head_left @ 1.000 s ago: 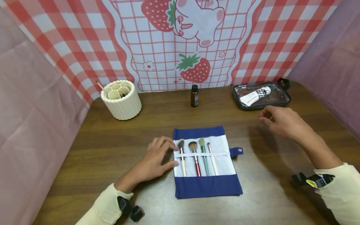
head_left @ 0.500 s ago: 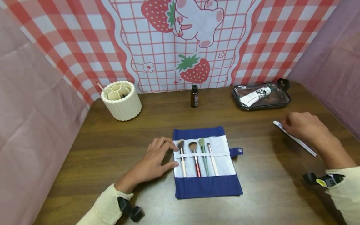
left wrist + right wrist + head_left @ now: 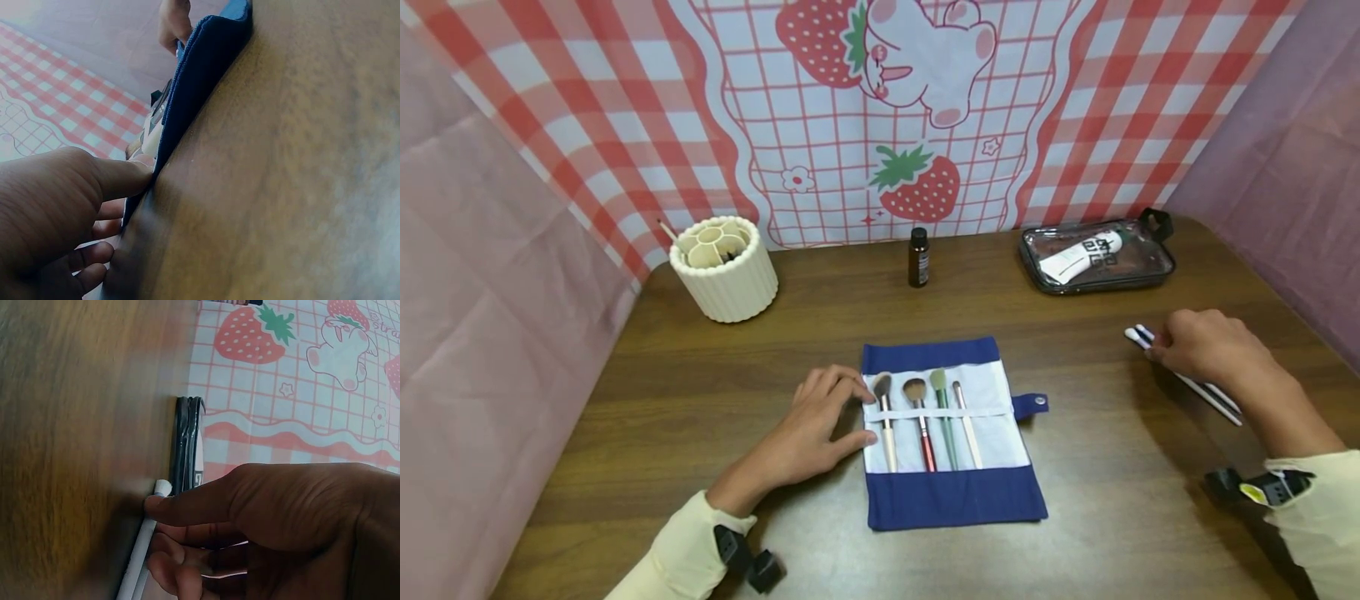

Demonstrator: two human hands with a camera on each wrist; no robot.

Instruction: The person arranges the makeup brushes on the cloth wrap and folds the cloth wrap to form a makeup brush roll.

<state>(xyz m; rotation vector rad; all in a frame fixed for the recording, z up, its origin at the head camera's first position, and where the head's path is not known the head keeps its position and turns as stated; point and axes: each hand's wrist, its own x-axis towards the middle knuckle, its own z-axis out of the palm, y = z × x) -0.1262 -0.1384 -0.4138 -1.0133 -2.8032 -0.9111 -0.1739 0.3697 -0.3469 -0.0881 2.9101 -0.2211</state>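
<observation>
A navy-edged brush roll (image 3: 955,500) lies unrolled on the table, with several makeup brushes (image 3: 925,429) under its white elastic strap. My left hand (image 3: 812,425) rests at the roll's left edge; in the left wrist view the thumb touches the navy fabric (image 3: 200,81). On the right, my right hand (image 3: 1213,350) pinches a slim white stick (image 3: 139,550) with a rounded white tip between thumb and fingers, close to the tabletop. Two such white sticks show in the head view, their white tips (image 3: 1132,335) beyond the fingers and their middles hidden by the hand.
A ribbed cream holder (image 3: 726,279) with a few thin items inside stands at back left. Back centre holds a small dark bottle (image 3: 918,258). A clear black-trimmed pouch (image 3: 1138,271) with a white tube inside lies beyond the right hand. Checked cloth (image 3: 1075,125) backs the table.
My right hand has moved right and slightly nearer, and the white sticks have come into view beneath it. The two sticks now show slightly apart. My left hand and the roll stay put.
</observation>
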